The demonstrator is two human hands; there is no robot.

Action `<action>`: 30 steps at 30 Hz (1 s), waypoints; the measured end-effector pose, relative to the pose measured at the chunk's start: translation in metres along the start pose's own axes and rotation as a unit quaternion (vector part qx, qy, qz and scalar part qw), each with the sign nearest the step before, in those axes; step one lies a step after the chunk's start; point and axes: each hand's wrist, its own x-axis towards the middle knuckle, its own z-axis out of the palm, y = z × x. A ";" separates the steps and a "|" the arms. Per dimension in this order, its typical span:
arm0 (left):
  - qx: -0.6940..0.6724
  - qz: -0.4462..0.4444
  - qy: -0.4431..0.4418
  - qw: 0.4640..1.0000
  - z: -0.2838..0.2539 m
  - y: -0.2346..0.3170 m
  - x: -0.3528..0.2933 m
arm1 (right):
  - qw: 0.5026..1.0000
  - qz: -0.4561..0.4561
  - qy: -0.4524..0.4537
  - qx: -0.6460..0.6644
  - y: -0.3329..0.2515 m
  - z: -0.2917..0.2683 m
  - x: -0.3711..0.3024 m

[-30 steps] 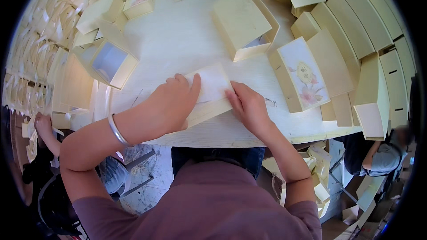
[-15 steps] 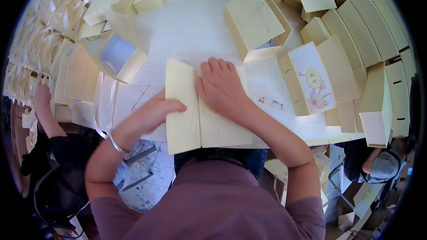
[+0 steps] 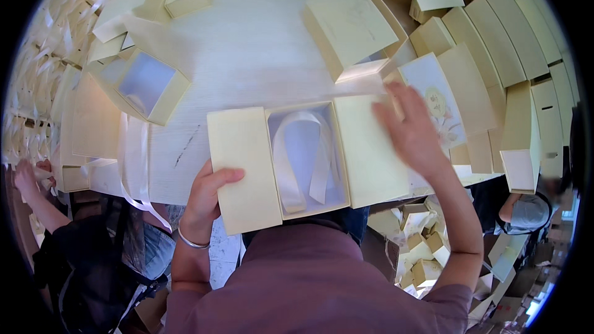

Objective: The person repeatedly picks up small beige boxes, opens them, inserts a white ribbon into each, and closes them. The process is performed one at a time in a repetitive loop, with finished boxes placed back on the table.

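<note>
A cream gift box (image 3: 340, 154) lies opened at the table's front edge, its left flap (image 3: 244, 139) and right flap (image 3: 371, 154) folded out to the sides. Inside its pale lining, a white satin ribbon (image 3: 286, 161) curves in a loop. My left hand (image 3: 210, 192) grips the left flap, thumb on top and the other fingers hidden beneath. Slightly blurred, my right hand (image 3: 411, 127) is by the right flap's outer edge with its fingers stretched out, holding nothing. Just beyond it is a box with a floral panel (image 3: 436, 96).
Another open box (image 3: 154, 86) sits at the left, with white ribbons (image 3: 133, 154) hanging over the table edge. A larger box (image 3: 349, 25) stands at the far side. Stacked boxes (image 3: 495, 37) line the right. Other people's hands (image 3: 28, 179) show at far left.
The box has been opened, uncovering the ribbon inside. My right hand has moved off its cover to the right. My left hand has moved down and holds the left flap.
</note>
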 end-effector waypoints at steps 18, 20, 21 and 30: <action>0.395 0.425 0.008 0.814 0.058 0.049 0.005 | 0.955 -0.033 -0.155 0.250 -0.050 -0.011 0.085; 0.436 0.466 -0.036 0.769 0.075 0.055 -0.001 | 0.885 0.042 -0.115 0.449 -0.051 -0.051 0.084; 0.453 0.465 -0.073 0.757 0.084 0.056 -0.003 | 0.830 0.068 -0.101 0.545 -0.053 -0.067 0.082; 0.210 0.022 -0.279 0.937 0.071 0.054 -0.074 | 0.449 0.114 0.182 0.867 -0.009 -0.153 -0.009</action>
